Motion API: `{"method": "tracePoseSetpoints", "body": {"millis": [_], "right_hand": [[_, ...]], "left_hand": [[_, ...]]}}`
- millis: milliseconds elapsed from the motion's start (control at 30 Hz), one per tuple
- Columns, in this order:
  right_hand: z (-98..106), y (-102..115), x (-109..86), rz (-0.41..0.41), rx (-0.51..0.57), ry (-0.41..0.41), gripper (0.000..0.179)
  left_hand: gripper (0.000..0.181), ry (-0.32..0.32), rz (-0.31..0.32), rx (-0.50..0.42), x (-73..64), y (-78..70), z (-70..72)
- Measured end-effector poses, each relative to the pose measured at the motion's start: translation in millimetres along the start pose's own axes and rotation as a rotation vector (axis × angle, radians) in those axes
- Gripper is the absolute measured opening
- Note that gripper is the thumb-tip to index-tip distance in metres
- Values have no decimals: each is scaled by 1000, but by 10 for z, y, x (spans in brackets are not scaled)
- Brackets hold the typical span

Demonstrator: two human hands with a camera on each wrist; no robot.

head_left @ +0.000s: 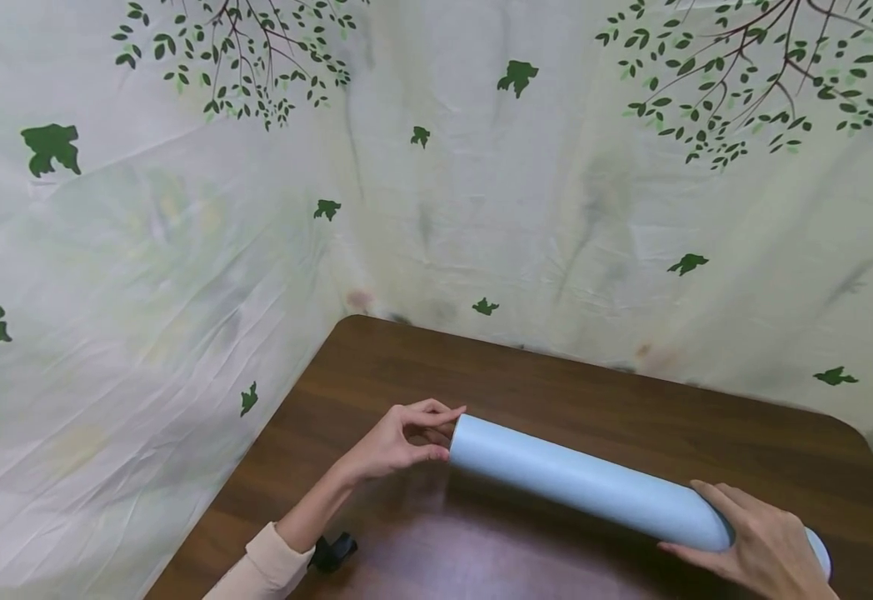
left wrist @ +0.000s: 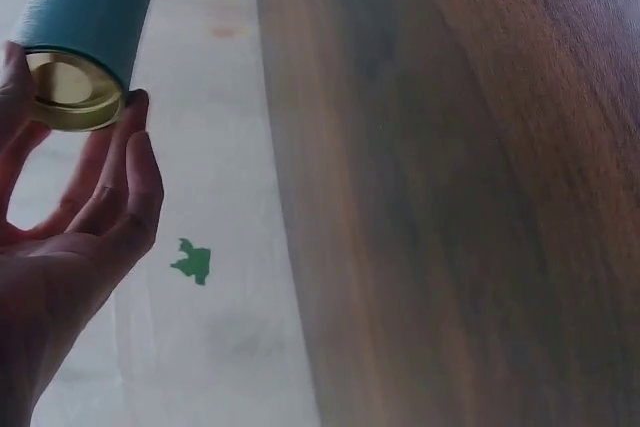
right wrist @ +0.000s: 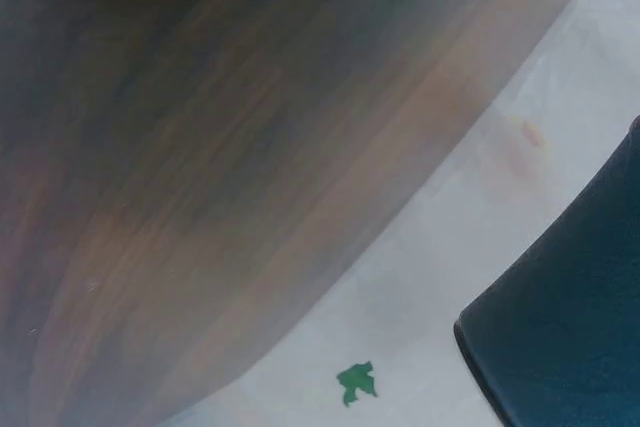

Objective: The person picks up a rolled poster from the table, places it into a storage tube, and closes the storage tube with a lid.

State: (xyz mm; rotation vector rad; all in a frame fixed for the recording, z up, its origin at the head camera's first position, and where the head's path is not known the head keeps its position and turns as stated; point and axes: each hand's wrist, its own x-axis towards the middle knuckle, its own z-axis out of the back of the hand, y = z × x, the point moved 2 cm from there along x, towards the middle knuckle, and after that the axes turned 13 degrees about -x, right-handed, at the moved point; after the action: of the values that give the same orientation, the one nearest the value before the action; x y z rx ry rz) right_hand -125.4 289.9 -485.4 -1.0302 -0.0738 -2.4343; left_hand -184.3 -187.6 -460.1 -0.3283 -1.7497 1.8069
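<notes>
A long light blue tube (head_left: 579, 479) is held slantwise above the brown table, its left end farther away. My left hand (head_left: 399, 442) pinches the rim of that end between thumb and fingertips. In the left wrist view, the tube's end has a yellowish, recessed round cap (left wrist: 75, 87), and the left hand (left wrist: 90, 197) spreads its fingers around the rim. My right hand (head_left: 762, 537) grips the tube near its other end, thumb on the near side and fingers over the top. The right wrist view shows part of the tube (right wrist: 570, 317) but not the hand.
The dark wood table (head_left: 421, 350) has rounded far corners. A pale cloth (head_left: 451, 192) printed with leaves and branches hangs behind it and along the left side. A small black object (head_left: 335, 552) shows beside the left cuff.
</notes>
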Motion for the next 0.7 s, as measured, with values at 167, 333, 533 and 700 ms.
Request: {"method": "tracePoseSetpoints", "body": {"millis": [167,333,533,700], "right_hand": [[-31,30,-29,-58,18,27,90],[-53,47,-112,-119,27,54,90],[-57,2,-95,-94,19,35,91],[-85,4,-86,-122,32,120,90]], "left_hand": [[65,19,32,37,27,-68,32],[61,24,93,74,79,-105,41],[56,28,144,60,83,-53,60],[57,48,151,58,72,-7,65]]}}
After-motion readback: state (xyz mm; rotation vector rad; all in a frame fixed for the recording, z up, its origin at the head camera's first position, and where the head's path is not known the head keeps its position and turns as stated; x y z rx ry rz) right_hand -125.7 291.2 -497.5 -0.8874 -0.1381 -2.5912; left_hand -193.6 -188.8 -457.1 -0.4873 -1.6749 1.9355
